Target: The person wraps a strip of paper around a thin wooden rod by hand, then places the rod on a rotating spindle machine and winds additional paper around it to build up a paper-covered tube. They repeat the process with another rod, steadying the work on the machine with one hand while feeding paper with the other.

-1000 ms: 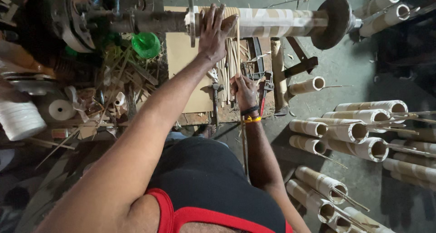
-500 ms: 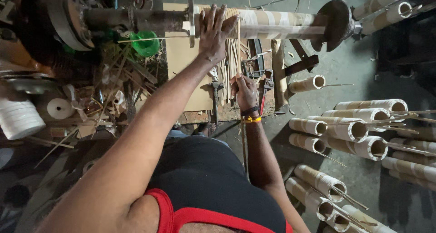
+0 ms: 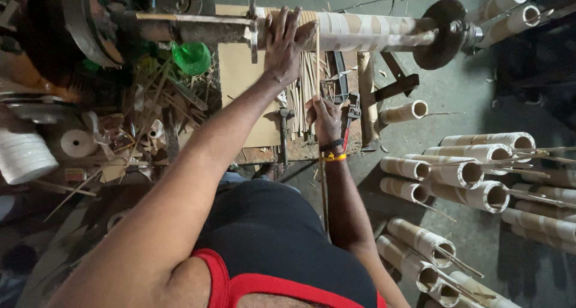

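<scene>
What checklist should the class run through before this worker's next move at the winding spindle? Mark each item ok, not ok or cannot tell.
1. Left hand flat on the wound tube: ok.
2. Right hand gripping the thin strip that runs up to the tube: ok.
3. Spindle stopped or turning: cannot tell.
4. End disc seated against the tube's end: ok.
5. Bench free of loose scraps: not ok, sticks and tools lie about.
6. Finished tubes stacked away from the hands: ok.

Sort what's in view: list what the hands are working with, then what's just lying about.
In hand:
left hand on the paper tube on the spindle
right hand gripping a thin strip

Lying about:
finished tubes on the floor
green cup
tape rolls
</scene>
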